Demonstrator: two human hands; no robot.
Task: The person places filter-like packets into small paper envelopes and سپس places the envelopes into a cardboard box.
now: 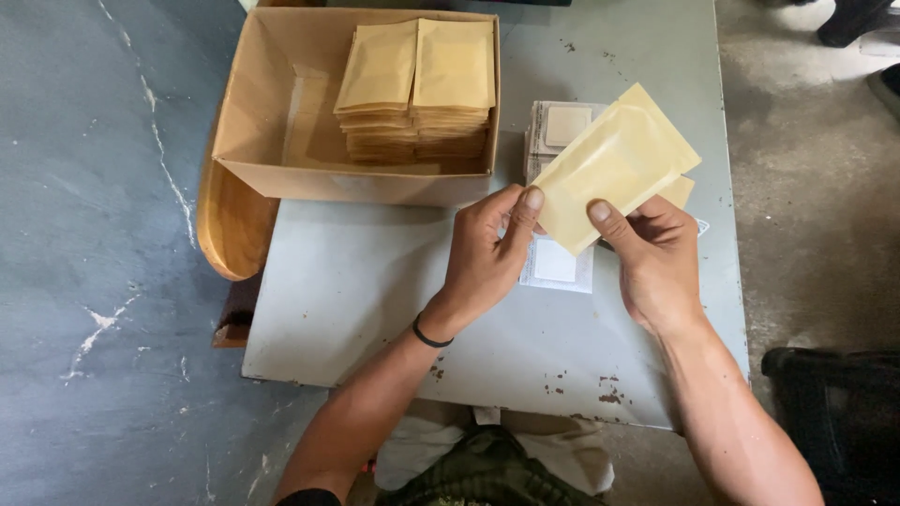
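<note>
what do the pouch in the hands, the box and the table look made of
Pouch: seems glossy yellowish film or coated paper, since it shines. Box: matte brown cardboard with folded flaps. Table: probably grey-painted metal, with rusty chips at the edge.

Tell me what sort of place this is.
Probably a small packing workshop: a worn grey metal table on a cracked concrete floor, a cardboard box of stacked tan pouches, and both hands holding one pouch.
</note>
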